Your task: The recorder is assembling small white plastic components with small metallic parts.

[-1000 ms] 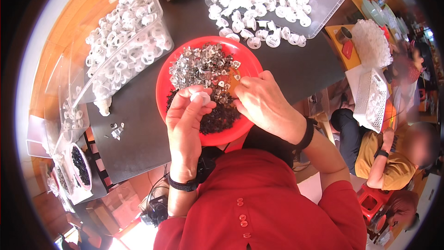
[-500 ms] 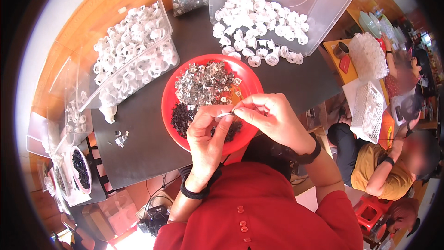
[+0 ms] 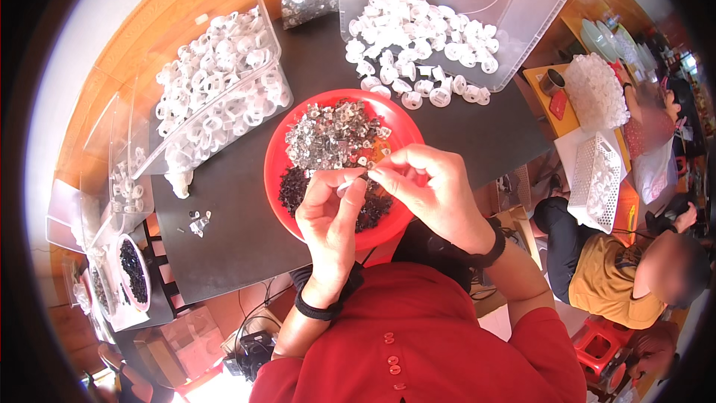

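We take this for a small assembly workshop: on a dark grey flat-topped worktable (image 3: 231,198) we have a round red plastic tray (image 3: 409,125) of small silvery metal parts (image 3: 328,134) and small black parts (image 3: 293,185), and a clear rectangular plastic bin (image 3: 535,7) with white plastic pieces (image 3: 418,26). Nearby, a person in a mustard-yellow shirt (image 3: 608,276) sits by a white perforated plastic basket (image 3: 612,188).

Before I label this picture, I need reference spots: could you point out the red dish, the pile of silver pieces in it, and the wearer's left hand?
Red dish (image 3: 406,128): head view, bare right side.
Silver pieces (image 3: 327,136): head view, pile's middle.
Left hand (image 3: 328,225): head view, hand's middle.
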A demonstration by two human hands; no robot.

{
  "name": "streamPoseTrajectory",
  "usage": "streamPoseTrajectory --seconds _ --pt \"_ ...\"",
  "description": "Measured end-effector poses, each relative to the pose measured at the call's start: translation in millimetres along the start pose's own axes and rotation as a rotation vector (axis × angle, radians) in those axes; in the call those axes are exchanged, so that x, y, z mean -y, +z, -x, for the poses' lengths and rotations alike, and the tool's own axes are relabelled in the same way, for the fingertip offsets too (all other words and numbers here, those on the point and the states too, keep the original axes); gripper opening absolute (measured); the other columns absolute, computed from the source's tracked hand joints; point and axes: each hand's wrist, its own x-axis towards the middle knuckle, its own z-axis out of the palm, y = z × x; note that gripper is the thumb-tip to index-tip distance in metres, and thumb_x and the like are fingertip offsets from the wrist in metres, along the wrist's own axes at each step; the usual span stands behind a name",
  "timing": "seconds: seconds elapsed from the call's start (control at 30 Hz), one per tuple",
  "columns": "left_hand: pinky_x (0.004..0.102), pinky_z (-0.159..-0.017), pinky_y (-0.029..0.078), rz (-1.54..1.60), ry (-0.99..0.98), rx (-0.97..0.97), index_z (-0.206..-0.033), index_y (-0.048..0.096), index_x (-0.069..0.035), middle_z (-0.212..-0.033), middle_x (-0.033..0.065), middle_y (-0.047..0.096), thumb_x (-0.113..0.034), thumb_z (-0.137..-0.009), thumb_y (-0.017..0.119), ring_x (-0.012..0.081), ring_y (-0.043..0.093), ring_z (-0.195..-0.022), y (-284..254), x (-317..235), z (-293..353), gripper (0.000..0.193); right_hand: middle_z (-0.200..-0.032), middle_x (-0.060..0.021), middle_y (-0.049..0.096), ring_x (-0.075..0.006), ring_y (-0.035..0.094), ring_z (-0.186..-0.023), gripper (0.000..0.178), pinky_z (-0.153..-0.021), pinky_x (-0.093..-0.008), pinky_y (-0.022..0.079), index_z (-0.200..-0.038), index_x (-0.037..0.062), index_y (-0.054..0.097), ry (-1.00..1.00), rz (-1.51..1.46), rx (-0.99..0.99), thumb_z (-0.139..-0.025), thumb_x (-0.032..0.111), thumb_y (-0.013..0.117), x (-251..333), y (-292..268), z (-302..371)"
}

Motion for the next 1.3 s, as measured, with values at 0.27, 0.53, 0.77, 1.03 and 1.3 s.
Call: streamPoseTrajectory --seconds 0.27,0.53,0.77,1.03,1.3 --pt "0.0218 -0.066 0.042 0.288 -0.325 0.045 -0.099 0.064 -0.004 -0.079 -0.0002 0.061 -0.011 -0.091 0.058 0.0079 0.052 -0.069 -4 -1 -2 0.012 -0.078 -0.0034 0.057 -0.0222 0.055 -0.068 0.013 -0.069 -0.0321 0.043 -0.086 0.0086 0.059 -0.649 0.514 -0.034 -0.077 0.009 0.068 -9 -5 -12" --pt "0.0217 -0.072 0.046 0.402 -0.426 0.101 -0.113 0.062 -0.001 -0.088 0.0027 0.065 -0.010 -0.093 0.056 0.0084 0.058 -0.077 -8 1 -6 0.023 -0.076 -0.0051 0.055 -0.0245 0.055 -0.069 0.016 -0.067 -0.0347 0.045 -0.087 0.0081 0.058 -0.692 0.622 -0.047 -0.076 0.004 0.068 -9 -2 -14" --pt "0.0280 -0.087 0.051 0.574 -0.504 0.120 -0.131 0.050 0.001 -0.116 0.0080 0.062 -0.007 -0.096 0.050 0.0134 0.061 -0.099 -6 -2 -10 0.036 -0.076 -0.0063 0.054 -0.0279 0.054 -0.069 0.019 -0.067 -0.0370 0.044 -0.093 0.0094 0.057 -0.471 0.488 -0.096 -0.077 0.004 0.066 -6 -2 -3" --pt "0.0283 -0.091 0.050 0.499 -0.488 0.155 -0.127 0.054 -0.003 -0.121 0.0070 0.060 -0.004 -0.093 0.054 0.0137 0.058 -0.107 -5 -1 -8 0.034 -0.077 -0.0057 0.060 -0.0261 0.057 -0.068 0.015 -0.062 -0.0351 0.046 -0.089 0.0080 0.060 -0.500 0.508 -0.139 -0.078 0.004 0.069 -7 1 -3" --pt "0.0319 -0.095 0.048 0.443 -0.374 0.165 -0.119 0.059 -0.002 -0.118 0.0073 0.062 0.000 -0.086 0.063 0.0168 0.059 -0.107 -9 7 -10 0.033 -0.078 -0.0101 0.056 -0.0293 0.058 -0.067 0.013 -0.060 -0.0379 0.046 -0.092 0.0054 0.055 -0.394 0.302 0.000 -0.082 0.003 0.063 -4 -1 -1"
